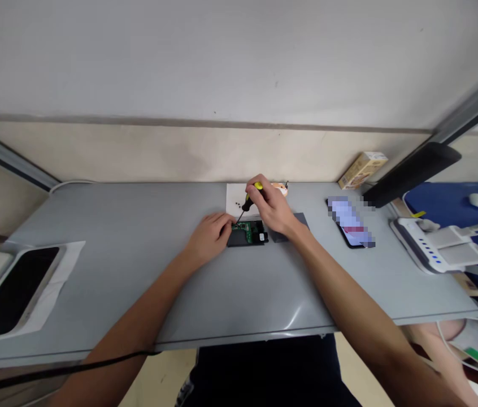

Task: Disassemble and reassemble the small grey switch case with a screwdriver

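Head view, and I see the right hand [269, 204] closed around a black-and-yellow screwdriver [246, 203], its shaft slanting down to the upper left part of a green circuit board [248, 232] that lies on the grey desk [137, 220] in front of the person. The left hand [208, 238] rests at the board's left edge, fingers bent and close together, though I cannot tell whether they grip it. Just behind, small dark bits [238, 204] lie on white paper [231, 195].
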`<control>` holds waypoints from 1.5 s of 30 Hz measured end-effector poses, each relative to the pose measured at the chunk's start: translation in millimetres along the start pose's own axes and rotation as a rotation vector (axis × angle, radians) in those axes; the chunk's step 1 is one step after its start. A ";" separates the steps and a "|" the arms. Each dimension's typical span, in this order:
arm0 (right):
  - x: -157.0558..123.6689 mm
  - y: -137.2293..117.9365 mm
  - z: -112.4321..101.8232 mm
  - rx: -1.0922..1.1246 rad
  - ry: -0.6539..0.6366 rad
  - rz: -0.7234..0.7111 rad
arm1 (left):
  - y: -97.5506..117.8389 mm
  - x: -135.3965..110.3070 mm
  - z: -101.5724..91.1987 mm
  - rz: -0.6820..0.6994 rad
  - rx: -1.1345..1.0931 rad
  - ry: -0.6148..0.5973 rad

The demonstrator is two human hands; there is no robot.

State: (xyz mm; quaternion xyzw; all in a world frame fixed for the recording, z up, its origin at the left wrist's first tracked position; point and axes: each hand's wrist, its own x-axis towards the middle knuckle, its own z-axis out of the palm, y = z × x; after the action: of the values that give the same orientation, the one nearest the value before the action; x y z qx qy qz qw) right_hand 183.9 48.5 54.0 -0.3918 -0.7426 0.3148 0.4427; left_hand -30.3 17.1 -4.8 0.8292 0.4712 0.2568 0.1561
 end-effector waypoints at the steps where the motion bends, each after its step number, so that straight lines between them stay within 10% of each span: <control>1: -1.9 0.6 1.0 0.007 0.015 0.001 | 0.3 0.2 -0.2 -0.001 -0.008 -0.001; 14: 2.1 0.5 20.8 0.327 0.289 0.013 | -0.1 0.5 -0.2 -0.006 0.007 -0.013; 20: 5.2 -1.7 31.1 0.692 0.192 0.098 | -1.7 0.2 0.8 -0.009 0.036 0.000; 45: 5.5 6.5 23.9 0.806 0.162 0.224 | 12.0 -1.5 3.1 0.009 0.119 -0.035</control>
State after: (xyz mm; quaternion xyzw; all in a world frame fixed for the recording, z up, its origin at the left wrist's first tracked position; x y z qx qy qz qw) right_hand 162.6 53.5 41.2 -0.2892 -0.4760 0.5941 0.5804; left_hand -20.8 9.7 -1.8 0.8435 0.4790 0.2146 0.1137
